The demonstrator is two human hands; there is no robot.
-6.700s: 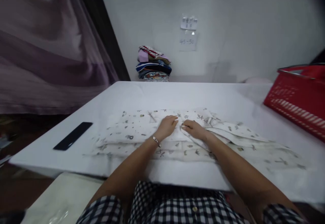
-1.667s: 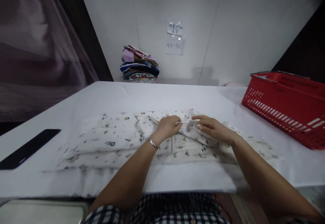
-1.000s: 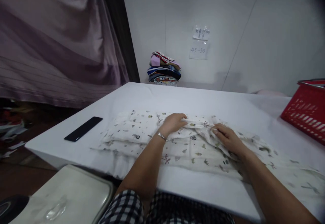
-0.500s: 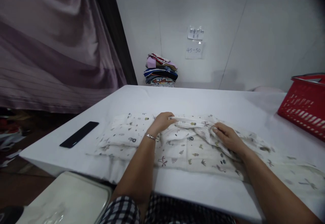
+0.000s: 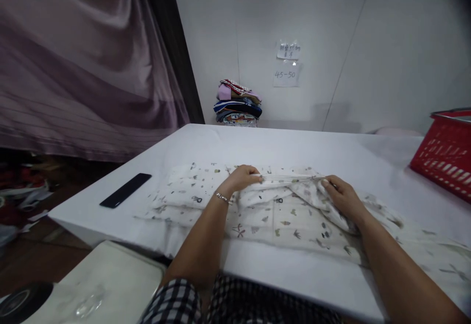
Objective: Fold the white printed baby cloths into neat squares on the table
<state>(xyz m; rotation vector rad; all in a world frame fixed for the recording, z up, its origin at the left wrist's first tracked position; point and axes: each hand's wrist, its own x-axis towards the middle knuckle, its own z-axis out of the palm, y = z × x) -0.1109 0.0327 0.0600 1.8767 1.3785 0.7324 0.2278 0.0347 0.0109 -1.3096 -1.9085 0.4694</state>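
A thin white cloth [image 5: 283, 216] printed with small plants and figures lies in layers across the white table [image 5: 228, 142]. My left hand [image 5: 245, 177] pinches a fold of it near the middle, thumb and fingers closed. To the right, my right hand [image 5: 340, 194] grips the same fold, with bunched fabric hanging under the palm. Between the two hands the edge is drawn straight. The left part of the cloth lies folded flat, while the right part trails toward the table's right side.
A long dark flat object [image 5: 126, 190] lies on the table at left. At right stands a red basket [image 5: 445, 155]. Behind the table rises a stack of folded clothes [image 5: 238, 106]. Paper signs [image 5: 286, 75] hang on the wall. A pale surface [image 5: 106, 280] sits lower left.
My right hand has moved a little to the right, away from the left, and the fold between them is pulled tauter. The whole view has shifted slightly.
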